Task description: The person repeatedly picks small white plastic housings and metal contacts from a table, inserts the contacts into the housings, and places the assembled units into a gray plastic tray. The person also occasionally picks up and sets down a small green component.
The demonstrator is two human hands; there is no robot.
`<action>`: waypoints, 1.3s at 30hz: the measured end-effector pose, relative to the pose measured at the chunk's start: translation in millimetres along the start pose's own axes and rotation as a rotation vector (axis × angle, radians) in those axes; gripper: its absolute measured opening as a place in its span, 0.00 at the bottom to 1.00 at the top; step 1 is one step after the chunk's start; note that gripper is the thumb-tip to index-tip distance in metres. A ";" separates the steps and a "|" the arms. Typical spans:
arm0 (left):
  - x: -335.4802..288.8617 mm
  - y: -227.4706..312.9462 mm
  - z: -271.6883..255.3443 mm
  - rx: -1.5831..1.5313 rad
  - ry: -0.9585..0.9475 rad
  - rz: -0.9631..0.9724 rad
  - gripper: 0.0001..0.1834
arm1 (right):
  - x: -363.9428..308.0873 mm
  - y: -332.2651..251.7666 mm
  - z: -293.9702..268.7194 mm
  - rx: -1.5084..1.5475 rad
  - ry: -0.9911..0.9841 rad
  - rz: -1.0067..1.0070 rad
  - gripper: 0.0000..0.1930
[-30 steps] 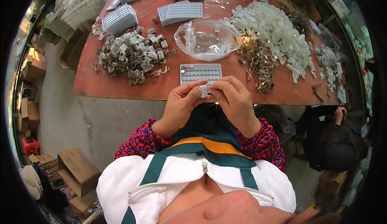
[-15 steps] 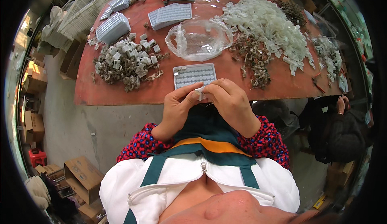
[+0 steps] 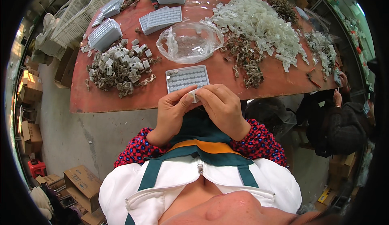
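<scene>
Tilted since a second earlier, the small white piece [image 3: 195, 97] showed less of itself between your fingertips. At far left on the red table [image 3: 89, 102], stacked trays [image 3: 106, 35] stood behind a pile of white blocks and brown bits [image 3: 121, 70]. Your left hand [image 3: 172, 112] had its grip clamped on the piece, just on your side of the pale tray [image 3: 187, 78]; a clear plastic bag [image 3: 189, 55] lay beyond. Your right hand [image 3: 222, 110] pinched the piece too. Farther right lay translucent pieces [image 3: 259, 24] and a red-handled tool [image 3: 313, 81], near a co-worker's hand [image 3: 337, 98].
</scene>
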State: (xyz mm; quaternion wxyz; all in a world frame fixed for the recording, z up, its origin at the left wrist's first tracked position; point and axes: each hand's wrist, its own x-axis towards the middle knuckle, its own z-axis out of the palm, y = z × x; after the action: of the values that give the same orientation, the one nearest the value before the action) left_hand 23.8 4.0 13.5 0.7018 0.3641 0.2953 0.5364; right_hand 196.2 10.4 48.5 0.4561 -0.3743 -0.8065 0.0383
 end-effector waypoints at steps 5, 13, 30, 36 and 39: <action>-0.1 0.7 0.7 -0.004 0.049 -0.053 0.18 | -3.4 2.5 3.1 0.006 -0.009 -0.021 0.14; 11.6 33.5 -13.6 -0.127 0.100 -0.070 0.18 | 38.8 96.1 -44.5 -0.074 -0.090 0.295 0.06; -1.6 38.9 -19.7 -0.206 0.057 -0.135 0.21 | 117.4 307.1 -27.9 -0.302 -0.871 0.393 0.12; -1.9 35.1 -19.7 -0.165 0.088 -0.091 0.20 | 128.8 296.0 -83.3 0.270 -0.304 0.611 0.12; -1.8 33.0 -21.4 -0.182 0.059 -0.083 0.19 | 132.4 274.6 -109.4 0.326 -0.292 0.575 0.16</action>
State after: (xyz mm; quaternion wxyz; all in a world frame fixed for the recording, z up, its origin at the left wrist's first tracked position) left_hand -11.6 11.7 28.8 0.7446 0.2704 0.2810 0.5418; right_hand 395.9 261.2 94.9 0.3606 -0.4988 -0.7080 0.3462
